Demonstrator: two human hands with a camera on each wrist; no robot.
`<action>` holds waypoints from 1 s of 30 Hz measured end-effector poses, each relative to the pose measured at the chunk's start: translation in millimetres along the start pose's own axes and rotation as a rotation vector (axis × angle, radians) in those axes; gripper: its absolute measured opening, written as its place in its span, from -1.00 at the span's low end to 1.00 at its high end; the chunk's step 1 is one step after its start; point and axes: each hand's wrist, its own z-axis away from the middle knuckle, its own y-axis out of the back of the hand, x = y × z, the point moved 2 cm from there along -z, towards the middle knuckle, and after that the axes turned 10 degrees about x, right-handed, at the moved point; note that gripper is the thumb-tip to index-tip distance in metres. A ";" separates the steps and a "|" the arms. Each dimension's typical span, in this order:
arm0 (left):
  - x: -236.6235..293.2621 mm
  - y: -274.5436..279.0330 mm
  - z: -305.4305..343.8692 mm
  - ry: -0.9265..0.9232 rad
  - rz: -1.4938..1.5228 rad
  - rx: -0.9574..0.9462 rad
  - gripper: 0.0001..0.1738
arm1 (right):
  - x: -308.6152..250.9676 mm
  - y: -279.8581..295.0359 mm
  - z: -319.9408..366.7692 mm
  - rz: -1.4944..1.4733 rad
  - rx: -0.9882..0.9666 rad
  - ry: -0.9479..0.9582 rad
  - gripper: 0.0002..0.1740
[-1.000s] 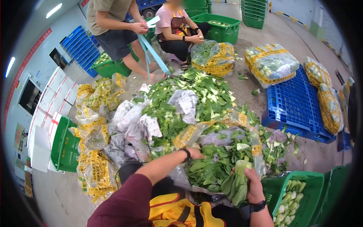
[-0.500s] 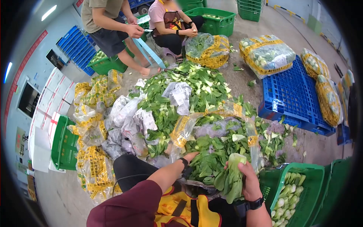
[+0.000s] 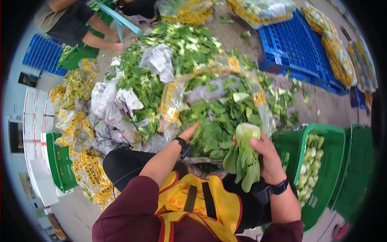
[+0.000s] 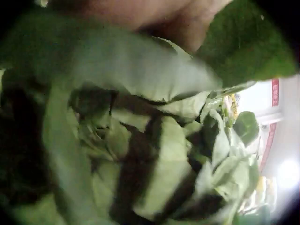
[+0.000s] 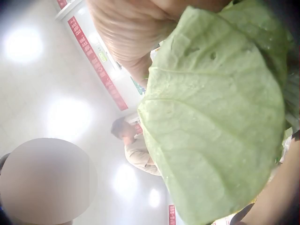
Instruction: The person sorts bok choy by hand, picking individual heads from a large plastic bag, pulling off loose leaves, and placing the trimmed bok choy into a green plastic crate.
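Observation:
In the head view, my right hand (image 3: pixel 269 156) holds a bok choy (image 3: pixel 246 142) with its pale base up and its leaves hanging down. One broad leaf (image 5: pixel 213 122) of it fills much of the right wrist view, below the hand. My left hand (image 3: pixel 188 133) reaches into the green leaves (image 3: pixel 213 129) at the near left side of an opened clear plastic bag (image 3: pixel 171 107) with yellow printed tape. Its fingertips are hidden among the leaves. Leaves crowd the left wrist view beneath the hand (image 4: pixel 154 14), so what its fingers do there I cannot tell.
A green crate (image 3: pixel 292 161) of trimmed bok choy stands at my right. Beyond the bag spreads a heap of loose leaves (image 3: pixel 193 44). Crumpled taped plastic (image 3: pixel 90 173) lies at left, a blue pallet (image 3: pixel 296 44) at far right. Another person's leg (image 3: pixel 100 40) is at upper left.
The head view has tipped downward, so the scene sits higher. My left hand has drawn slightly nearer to me, its fingers now more covered by leaves. The bok choy stays in my right hand.

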 end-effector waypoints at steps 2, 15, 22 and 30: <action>-10.6 -6.7 -8.3 0.118 0.150 -0.133 0.00 | 0.8 -1.6 1.8 -0.020 -0.007 0.012 -0.45; 16.2 -28.3 64.0 -0.063 0.273 -0.172 -0.11 | -1.7 11.2 -2.9 0.064 0.042 0.094 -0.49; 19.6 -6.3 16.7 0.027 0.050 -0.200 -0.26 | -11.2 27.3 8.2 0.025 0.163 0.227 -0.49; 44.4 -106.9 78.1 -0.566 -0.136 0.244 0.27 | -23.6 23.4 12.3 0.028 0.080 0.256 -0.47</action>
